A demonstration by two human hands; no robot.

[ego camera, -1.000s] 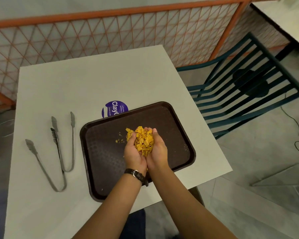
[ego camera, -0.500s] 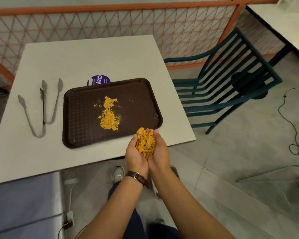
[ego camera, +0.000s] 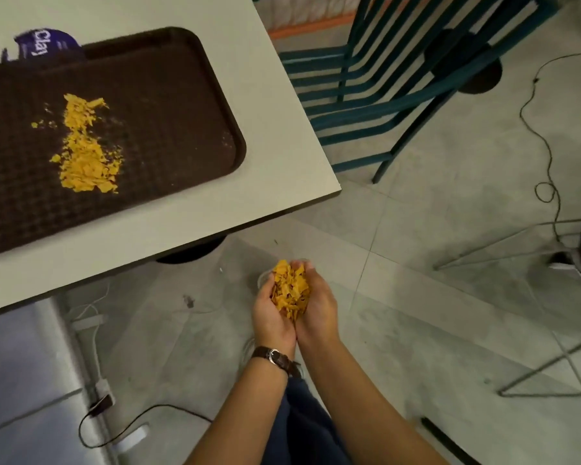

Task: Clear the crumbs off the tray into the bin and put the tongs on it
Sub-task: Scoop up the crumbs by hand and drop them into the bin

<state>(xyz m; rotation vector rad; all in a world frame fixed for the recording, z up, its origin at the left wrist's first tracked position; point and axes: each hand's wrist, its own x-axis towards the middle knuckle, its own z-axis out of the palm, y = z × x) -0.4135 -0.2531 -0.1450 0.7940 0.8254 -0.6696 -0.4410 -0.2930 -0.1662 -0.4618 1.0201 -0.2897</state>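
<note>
Cupping jagged orange crumbs (ego camera: pixel 291 290): left hand (ego camera: pixel 270 318), right hand (ego camera: pixel 317 312) curled; more on tray (ego camera: pixel 182 95).

Grey floor (ego camera: pixel 416 313) tiles spread beneath and around the left hand (ego camera: pixel 271 317). Up and to its left stands the white tabletop (ego camera: pixel 282 129), and beyond that, to the right, a teal slatted chair (ego camera: pixel 344 78). Far to the right, a black cable (ego camera: pixel 549 152) snakes past thin metal stand legs (ego camera: pixel 497 247). A white power strip (ego camera: pixel 88 322) lies to the left.
</note>
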